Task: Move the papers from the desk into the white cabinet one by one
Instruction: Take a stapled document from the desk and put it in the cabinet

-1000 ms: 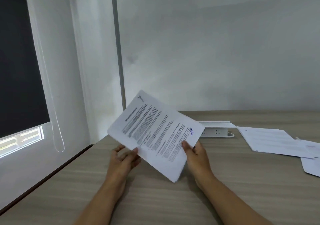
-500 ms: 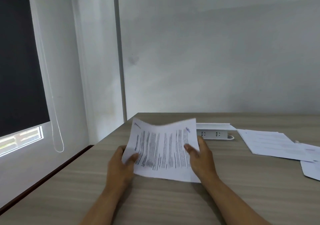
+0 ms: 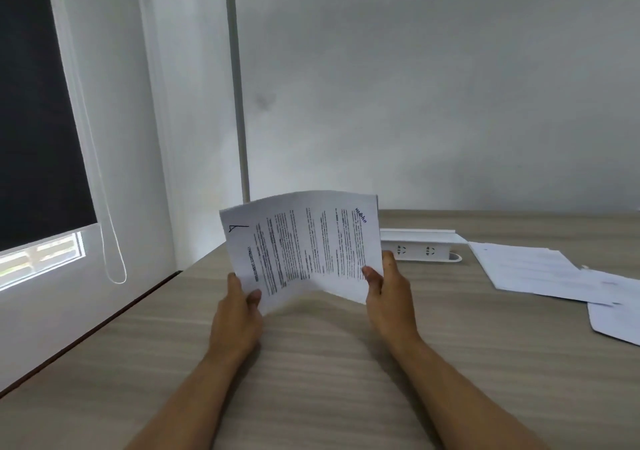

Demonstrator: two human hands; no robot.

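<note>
The printed sheet (image 3: 304, 247), flat on the desk (image 3: 311, 363) half a second before, stood raised and bowed between the left hand (image 3: 237, 314) and right hand (image 3: 389, 297), both pinching its near corners. It looked ready to carry; no cabinet was in view.

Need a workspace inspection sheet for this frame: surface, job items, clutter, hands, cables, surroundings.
Surface: wood-grain desk, set against the wall.
Job's things: printed sheet held up off the desk, bowed; loose papers lying flat at right. White cabinet: nothing seen.
Clutter: white power strip behind the sheet.
Hands: left hand pinches the sheet's left edge; right hand pinches its right edge.
Cables: blind cord loop only.
Surroundings: dark roller blind, grey wall.
</note>
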